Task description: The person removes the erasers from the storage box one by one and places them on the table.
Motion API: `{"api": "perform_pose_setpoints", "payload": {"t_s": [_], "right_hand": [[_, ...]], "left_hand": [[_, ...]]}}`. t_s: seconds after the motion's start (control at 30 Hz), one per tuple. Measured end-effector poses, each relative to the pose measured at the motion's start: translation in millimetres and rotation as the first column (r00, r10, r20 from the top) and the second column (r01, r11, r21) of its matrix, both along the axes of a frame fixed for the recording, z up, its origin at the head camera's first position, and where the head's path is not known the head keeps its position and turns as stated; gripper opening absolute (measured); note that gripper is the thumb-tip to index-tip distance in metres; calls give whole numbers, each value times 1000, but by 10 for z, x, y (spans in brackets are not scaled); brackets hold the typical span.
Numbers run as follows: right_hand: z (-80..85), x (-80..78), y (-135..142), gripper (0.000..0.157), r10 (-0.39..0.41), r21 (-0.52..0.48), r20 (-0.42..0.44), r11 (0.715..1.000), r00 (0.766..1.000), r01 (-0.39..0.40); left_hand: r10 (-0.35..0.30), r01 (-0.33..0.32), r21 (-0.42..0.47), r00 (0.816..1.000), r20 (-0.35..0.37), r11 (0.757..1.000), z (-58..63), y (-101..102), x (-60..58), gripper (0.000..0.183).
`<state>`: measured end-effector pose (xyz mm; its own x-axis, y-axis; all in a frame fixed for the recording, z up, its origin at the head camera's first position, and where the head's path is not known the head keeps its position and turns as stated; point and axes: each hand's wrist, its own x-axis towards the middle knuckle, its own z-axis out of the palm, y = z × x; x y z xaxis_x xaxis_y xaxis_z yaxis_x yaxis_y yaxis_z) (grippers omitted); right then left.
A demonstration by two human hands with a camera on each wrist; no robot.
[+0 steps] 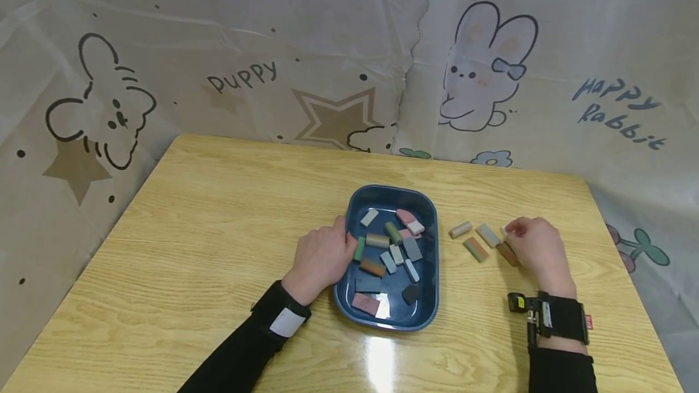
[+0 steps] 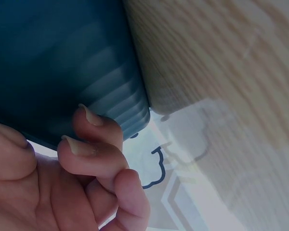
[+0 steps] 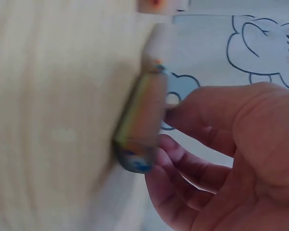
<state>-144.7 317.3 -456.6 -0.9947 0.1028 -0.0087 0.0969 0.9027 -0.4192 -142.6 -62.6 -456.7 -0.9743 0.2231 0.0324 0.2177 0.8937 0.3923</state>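
My left hand grips the left rim of a dark blue tray, its thumb at the rim. In the left wrist view the curled fingers lie against the tray's ribbed outer wall. Several short pastel chalk sticks lie in the tray, including a green chalk and a pink chalk. To the tray's right, my right hand pinches a small white chalk between thumb and finger. A brown chalk lies on the table close to that hand.
Beside the tray on the wooden table lie a beige chalk, a grey-blue chalk and an orange-and-green chalk. A printed cloth with cartoon animals hangs behind the table and at its sides.
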Motion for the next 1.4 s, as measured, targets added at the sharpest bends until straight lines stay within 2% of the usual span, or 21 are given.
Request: {"api": "perform_pose_setpoints", "payload": {"t_s": [0.13,0.3,0.43,0.5,0.57,0.63,0.73,0.8,0.87,0.9,0.97,1.13,1.3,1.4], "right_hand": [[194,41,-127,25,61,-9,-98,998,993,-62],[436,92,-510,23,164,2,-161,986,973,-166],[498,148,-911,18,257,44,-189,966,948,-253],[491,186,-1118,16,321,62,-189,947,928,-315],[468,237,-1320,17,411,65,-175,912,895,-406],[429,293,-1501,19,514,46,-147,857,845,-513],[354,381,-1731,22,666,-19,-94,742,741,-670],[298,431,-1850,23,736,-55,-62,672,674,-738],[230,464,-1941,23,779,-64,-48,623,626,-780],[197,474,-1977,23,792,-53,-51,606,608,-794],[135,491,-2032,22,801,-7,-60,597,596,-802],[39,509,-2105,16,796,95,-82,605,600,-790],[-17,486,-2114,13,788,118,-87,615,609,-780],[-47,464,-2105,15,793,116,-88,609,603,-784]], "left_hand": [[-1,1,4,1000,14,1000,0,0,-3,23],[1,-2,5,1000,23,1000,-6,6,-13,24],[2,-2,8,1000,27,1000,-14,18,-20,24],[2,-2,10,1000,25,1000,-13,23,-22,24],[1,-1,11,1000,23,1000,-10,25,-23,23],[-2,2,6,1000,26,1000,-6,25,-23,23],[-9,9,-2,1000,27,1000,3,23,-26,23],[-9,10,-7,1000,26,1000,9,20,-29,23],[-9,9,-7,1000,28,1000,12,17,-32,23],[-8,8,-6,999,31,1000,12,16,-33,23],[-2,2,-3,999,38,1000,11,10,-33,23],[5,-4,-2,999,46,1000,6,-1,-33,22],[-4,4,-12,999,45,1000,-2,6,-34,23],[-4,5,-20,999,41,1000,0,11,-26,24]]}}
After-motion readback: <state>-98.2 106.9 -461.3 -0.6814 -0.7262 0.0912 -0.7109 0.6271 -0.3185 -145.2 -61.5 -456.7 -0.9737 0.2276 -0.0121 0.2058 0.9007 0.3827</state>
